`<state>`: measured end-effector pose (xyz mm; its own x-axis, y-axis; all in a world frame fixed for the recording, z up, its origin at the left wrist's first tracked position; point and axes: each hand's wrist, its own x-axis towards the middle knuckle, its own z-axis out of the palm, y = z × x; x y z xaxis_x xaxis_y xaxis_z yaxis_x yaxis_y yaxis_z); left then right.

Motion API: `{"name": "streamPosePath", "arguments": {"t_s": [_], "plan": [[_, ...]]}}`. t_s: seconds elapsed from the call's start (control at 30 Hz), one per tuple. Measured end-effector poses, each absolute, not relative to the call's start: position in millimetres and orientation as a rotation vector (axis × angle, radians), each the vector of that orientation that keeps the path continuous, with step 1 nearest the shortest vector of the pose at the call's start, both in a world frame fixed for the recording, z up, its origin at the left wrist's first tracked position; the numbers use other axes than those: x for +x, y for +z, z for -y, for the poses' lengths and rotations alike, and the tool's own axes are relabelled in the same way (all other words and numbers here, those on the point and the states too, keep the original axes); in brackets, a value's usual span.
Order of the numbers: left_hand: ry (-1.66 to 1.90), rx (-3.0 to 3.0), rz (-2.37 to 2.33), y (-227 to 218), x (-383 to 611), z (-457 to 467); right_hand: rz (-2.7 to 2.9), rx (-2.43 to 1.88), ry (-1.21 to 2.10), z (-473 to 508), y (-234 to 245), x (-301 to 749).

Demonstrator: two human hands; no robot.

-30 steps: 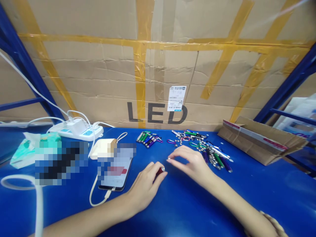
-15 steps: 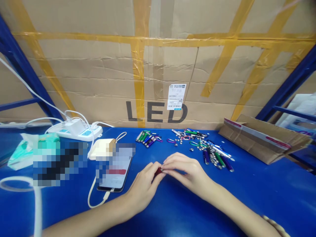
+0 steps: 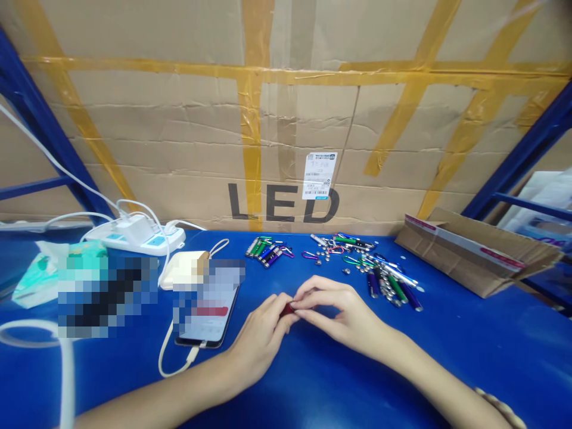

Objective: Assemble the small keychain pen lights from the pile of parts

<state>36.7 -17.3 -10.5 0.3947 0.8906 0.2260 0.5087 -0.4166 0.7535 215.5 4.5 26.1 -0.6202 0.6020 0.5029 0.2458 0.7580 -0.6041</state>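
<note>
Between the fingers of my left hand (image 3: 259,336) is a small red metal flashlight (image 3: 287,309), mostly covered by those fingers. The thumb and fingertips of my right hand (image 3: 342,310) pinch its right end; whether a separate small part sits there I cannot tell. Both hands meet just above the blue table. Past them lies a group of finished-looking small flashlights (image 3: 267,251) in green, blue and purple with carabiner clips. To the right spreads a loose pile of coloured tubes (image 3: 397,289), small silver caps (image 3: 328,258) and clips such as a purple carabiner (image 3: 309,255).
A phone (image 3: 210,316) on a charging cable lies left of my hands, near a cream power bank (image 3: 179,271). Farther left are a power strip (image 3: 147,238) and a tissue pack (image 3: 36,277). An opened cardboard box (image 3: 465,256) stands right; a large carton (image 3: 179,143) walls the back.
My right fingers have shifted slightly at the red flashlight's end, and a little more of its red surface shows. Everything else on the table stays where it was.
</note>
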Motion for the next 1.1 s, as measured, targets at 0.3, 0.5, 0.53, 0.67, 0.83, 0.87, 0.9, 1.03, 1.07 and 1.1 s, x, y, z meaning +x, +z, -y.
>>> {"name": "streamPosePath", "arguments": {"t_s": [0.3,0.5,0.53,0.67,0.83,0.87,0.9,1.03,1.07,1.1], "plan": [[0.889,2.013,-1.180,-10,38,16,2.289,-0.693,0.619,-6,31,218],[0.865,1.991,-1.211,-3,39,20,2.276,-1.368,-0.035,-42,27,256],[0.862,1.999,-1.210,-3,38,21,2.268,-1.523,-0.158,-49,25,264],[0.850,2.026,-1.214,-4,38,22,2.196,-1.817,-0.250,-68,12,286],[0.847,2.052,-1.213,-3,38,23,2.242,-1.775,-0.155,-78,1,291],[0.847,2.059,-1.213,-2,38,23,2.242,-1.765,-0.134,-79,0,290],[0.845,2.066,-1.214,-2,38,24,2.240,-1.757,-0.110,-80,0,289],[0.816,2.089,-1.228,-2,38,26,2.240,-1.713,-0.022,-76,5,281],[0.811,2.095,-1.233,-2,38,27,2.245,-1.696,-0.009,-73,6,277],[0.807,2.100,-1.238,-2,38,28,2.253,-1.676,0.000,-70,7,274]]}}
